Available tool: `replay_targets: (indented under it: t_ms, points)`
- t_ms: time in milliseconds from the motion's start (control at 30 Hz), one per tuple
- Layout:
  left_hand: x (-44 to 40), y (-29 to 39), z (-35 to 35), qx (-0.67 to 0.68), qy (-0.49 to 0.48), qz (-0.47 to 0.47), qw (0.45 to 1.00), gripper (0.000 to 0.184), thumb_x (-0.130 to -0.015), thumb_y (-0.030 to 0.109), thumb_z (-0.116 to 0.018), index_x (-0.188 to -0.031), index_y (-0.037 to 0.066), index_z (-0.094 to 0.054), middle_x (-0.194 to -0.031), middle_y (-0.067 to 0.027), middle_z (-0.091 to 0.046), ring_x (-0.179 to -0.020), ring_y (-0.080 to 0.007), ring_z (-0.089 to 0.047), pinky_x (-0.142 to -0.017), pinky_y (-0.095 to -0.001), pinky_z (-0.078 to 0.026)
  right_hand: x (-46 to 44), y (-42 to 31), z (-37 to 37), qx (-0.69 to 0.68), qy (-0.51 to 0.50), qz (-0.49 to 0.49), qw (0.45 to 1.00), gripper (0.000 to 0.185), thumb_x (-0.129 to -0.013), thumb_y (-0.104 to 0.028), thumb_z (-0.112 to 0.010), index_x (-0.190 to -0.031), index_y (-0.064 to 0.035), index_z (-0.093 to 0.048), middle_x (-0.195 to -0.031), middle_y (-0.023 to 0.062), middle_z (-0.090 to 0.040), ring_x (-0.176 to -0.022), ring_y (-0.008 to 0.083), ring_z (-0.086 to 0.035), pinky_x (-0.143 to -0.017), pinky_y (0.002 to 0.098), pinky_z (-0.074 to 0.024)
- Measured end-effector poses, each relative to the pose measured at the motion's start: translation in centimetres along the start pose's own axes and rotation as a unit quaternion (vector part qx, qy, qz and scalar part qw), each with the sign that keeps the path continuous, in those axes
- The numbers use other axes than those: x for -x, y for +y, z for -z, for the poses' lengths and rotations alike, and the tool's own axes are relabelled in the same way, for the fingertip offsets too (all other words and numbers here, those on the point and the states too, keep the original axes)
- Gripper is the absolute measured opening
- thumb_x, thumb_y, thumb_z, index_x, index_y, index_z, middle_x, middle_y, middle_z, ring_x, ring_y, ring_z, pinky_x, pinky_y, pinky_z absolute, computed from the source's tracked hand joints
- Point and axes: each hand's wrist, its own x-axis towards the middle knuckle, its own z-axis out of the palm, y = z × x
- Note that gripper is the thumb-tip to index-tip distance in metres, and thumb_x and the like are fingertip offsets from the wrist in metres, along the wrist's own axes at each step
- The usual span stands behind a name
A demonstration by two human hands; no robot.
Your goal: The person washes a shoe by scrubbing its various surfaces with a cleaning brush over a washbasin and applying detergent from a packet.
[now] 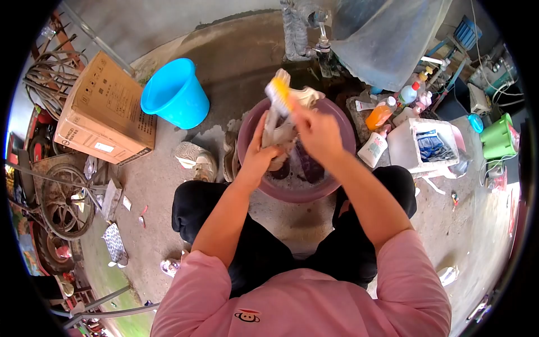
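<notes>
My left hand is closed around a wet, pale grey shoe, holding it tilted above a dusky pink basin. A yellow scrubbing brush with pale bristles is gripped in my right hand, close to the shoe's upper end. Motion smears the brush, and I cannot tell if its bristles touch the shoe. Soapy water and dark purple items show in the basin below my hands. Outside the basin, to its left, a beige patterned sneaker lies on the floor.
A blue bucket and a large cardboard box stand left. On the right are an orange bottle, a white bottle and a white foam box. A wrapped pipe with a tap rises behind the basin.
</notes>
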Motion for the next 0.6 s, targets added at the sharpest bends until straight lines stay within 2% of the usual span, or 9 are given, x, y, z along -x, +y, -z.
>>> replay_targets:
  t_ms: [100,167,200,367,400,500,533,567,600]
  points:
    - [1.1,-0.2,-1.1,-0.052,-0.011,-0.002,0.999,0.081,-0.063,-0.007,-0.049,-0.138,0.01,-0.023,-0.131,-0.0086,-0.038,-0.115,-0.0193,-0.043,-0.093,-0.0278,-0.036,-3.4,2.2,0.3,-0.061,0.053,-0.129,0.988,0.033,-0.087,-0.019,-0.053,-0.119,-0.0178,-0.053,-0.059,0.0153,-0.054,-0.045,0.0085,-0.04,-0.046,0.027,-0.0398]
    - [1.3,0.3,-1.3,-0.042,0.001,0.043,0.998,0.082,-0.063,-0.007,-0.049,-0.138,0.011,-0.023,-0.132,-0.0084,-0.038,-0.116,-0.0193,-0.041,-0.094,-0.0274,-0.034,-2.1,2.8,-1.0,-0.072,0.074,-0.069,0.992,0.032,-0.084,-0.022,-0.053,-0.116,-0.0199,-0.055,-0.061,0.0152,-0.056,-0.052,0.0323,-0.055,-0.049,0.0386,-0.0432]
    - [0.6,-0.5,-0.2,-0.038,-0.024,-0.031,0.999,0.084,-0.062,-0.008,-0.049,-0.139,0.013,-0.022,-0.132,-0.0081,-0.038,-0.118,-0.0191,-0.04,-0.095,-0.0269,-0.034,-1.4,2.0,-0.6,-0.072,0.057,-0.064,0.994,0.032,-0.084,-0.021,-0.054,-0.116,-0.02,-0.055,-0.06,0.015,-0.056,-0.051,0.032,-0.055,-0.049,0.0385,-0.0431]
    - [0.0,0.2,0.3,-0.026,0.008,-0.011,1.0,0.085,-0.062,-0.011,-0.049,-0.139,0.014,-0.023,-0.133,-0.0081,-0.037,-0.118,-0.0195,-0.04,-0.095,-0.0275,-0.034,1.4,-0.7,-0.4,-0.053,-0.018,0.022,0.998,0.034,-0.081,-0.018,-0.057,-0.115,-0.0212,-0.057,-0.058,0.0141,-0.055,-0.049,0.0314,-0.054,-0.048,0.0386,-0.0431]
    - [0.0,0.1,0.3,-0.022,0.011,-0.014,1.0,0.085,-0.062,-0.011,-0.049,-0.139,0.014,-0.023,-0.133,-0.0081,-0.037,-0.118,-0.0194,-0.04,-0.094,-0.0277,-0.034,1.4,-0.8,-0.5,-0.055,-0.019,0.035,0.998,0.034,-0.082,-0.014,-0.056,-0.116,-0.0177,-0.056,-0.059,0.0162,-0.052,-0.049,0.0285,-0.052,-0.047,0.033,-0.0406]
    - [0.3,-0.4,0.0,-0.048,-0.014,-0.016,0.999,0.083,-0.064,-0.009,-0.051,-0.139,0.013,-0.023,-0.13,-0.0066,-0.039,-0.112,-0.0168,-0.043,-0.09,-0.025,-0.036,-1.8,1.1,-0.4,0.025,0.02,-0.021,0.999,0.032,-0.083,-0.016,-0.056,-0.115,-0.017,-0.056,-0.062,0.0166,-0.054,-0.048,0.023,-0.054,-0.048,0.0314,-0.0415]
    - [0.4,-0.6,-0.2,-0.061,-0.027,-0.019,0.998,0.082,-0.065,-0.009,-0.052,-0.139,0.013,-0.023,-0.128,-0.0058,-0.04,-0.109,-0.0156,-0.045,-0.088,-0.0237,-0.037,-3.0,1.5,-0.3,-0.062,0.052,-0.093,0.992,0.031,-0.084,-0.017,-0.055,-0.115,-0.0163,-0.056,-0.066,0.0178,-0.056,-0.047,0.0153,-0.051,-0.049,0.0295,-0.0415]
    - [0.5,-0.4,-0.4,-0.053,-0.019,-0.004,0.998,0.081,-0.065,-0.007,-0.052,-0.138,0.013,-0.024,-0.128,-0.0064,-0.04,-0.111,-0.017,-0.044,-0.089,-0.0256,-0.036,-3.5,2.5,-0.6,-0.088,0.092,-0.069,0.989,0.03,-0.085,-0.018,-0.055,-0.115,-0.0152,-0.056,-0.068,0.0199,-0.056,-0.048,0.0107,-0.047,-0.049,0.0278,-0.0413]
    - [0.6,-0.2,-0.6,-0.045,-0.01,0.01,0.999,0.08,-0.065,-0.006,-0.052,-0.138,0.012,-0.024,-0.128,-0.0069,-0.041,-0.112,-0.0185,-0.043,-0.091,-0.0276,-0.036,-3.3,2.3,-0.8,-0.093,0.094,-0.051,0.99,0.03,-0.084,-0.019,-0.055,-0.113,-0.0171,-0.057,-0.065,0.0186,-0.055,-0.051,0.0221,-0.051,-0.049,0.0337,-0.0419]
